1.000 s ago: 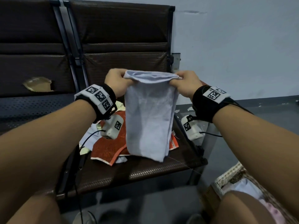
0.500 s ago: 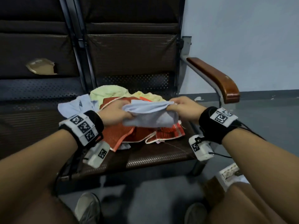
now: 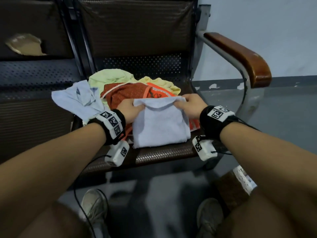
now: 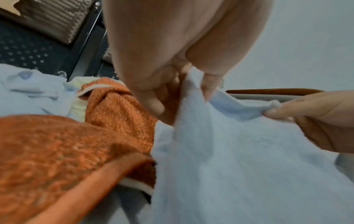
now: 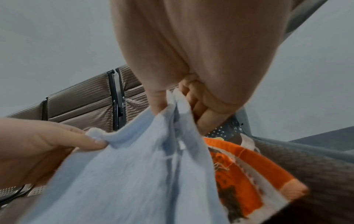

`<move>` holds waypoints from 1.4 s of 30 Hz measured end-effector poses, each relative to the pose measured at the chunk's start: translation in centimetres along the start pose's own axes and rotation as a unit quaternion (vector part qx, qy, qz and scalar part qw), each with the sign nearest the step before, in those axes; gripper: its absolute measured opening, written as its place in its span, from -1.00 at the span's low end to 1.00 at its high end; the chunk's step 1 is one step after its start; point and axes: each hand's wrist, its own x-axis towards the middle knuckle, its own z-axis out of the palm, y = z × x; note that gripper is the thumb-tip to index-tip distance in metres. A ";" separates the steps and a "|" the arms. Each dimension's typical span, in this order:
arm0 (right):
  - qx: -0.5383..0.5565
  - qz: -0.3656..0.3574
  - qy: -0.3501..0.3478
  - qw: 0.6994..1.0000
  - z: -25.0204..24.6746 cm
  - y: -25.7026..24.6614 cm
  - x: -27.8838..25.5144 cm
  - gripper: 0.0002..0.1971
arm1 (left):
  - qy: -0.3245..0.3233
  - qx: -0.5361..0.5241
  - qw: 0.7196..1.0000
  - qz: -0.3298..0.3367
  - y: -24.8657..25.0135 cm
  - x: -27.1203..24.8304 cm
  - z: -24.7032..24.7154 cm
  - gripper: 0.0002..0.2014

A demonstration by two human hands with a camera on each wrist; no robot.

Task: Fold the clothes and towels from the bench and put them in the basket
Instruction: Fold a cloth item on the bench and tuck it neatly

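Note:
A pale blue towel (image 3: 159, 127) lies folded on the front of the brown bench seat (image 3: 163, 154), partly over an orange towel (image 3: 127, 93). My left hand (image 3: 128, 109) pinches its far left corner and my right hand (image 3: 190, 103) pinches its far right corner. The left wrist view shows my left hand (image 4: 184, 91) with the blue towel (image 4: 239, 166) pinched between thumb and fingers. The right wrist view shows my right hand (image 5: 178, 106) pinching the doubled edge of the blue towel (image 5: 134, 174). A corner of the basket (image 3: 243, 179) shows at lower right by my knee.
Behind the orange towel lie a pale green towel (image 3: 111, 78), a yellow cloth (image 3: 163, 83) and a light blue shirt (image 3: 80, 98). A wooden armrest (image 3: 240, 55) bounds the seat on the right. My shoes (image 3: 94, 205) stand on the grey floor below.
The blue towel hung from both hands above the seat; both hands have lowered it and laid it flat on the front of the seat, still pinching its far corners.

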 end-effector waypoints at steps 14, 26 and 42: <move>-0.332 -0.209 -0.150 0.907 2.0 2.0 -3.5 -0.30 | -0.151 0.223 0.949 0.162 -3.4 -4.1 2.6 -0.21; -0.236 -0.167 -0.059 0.955 -0.1 2.5 -4.7 -0.79 | -0.019 0.096 0.992 0.086 -4.3 -5.0 0.5 -0.82; -0.161 -0.015 -0.013 0.987 2.4 2.9 -2.6 -0.56 | 0.079 0.175 0.968 0.163 -5.0 -4.8 1.7 -0.57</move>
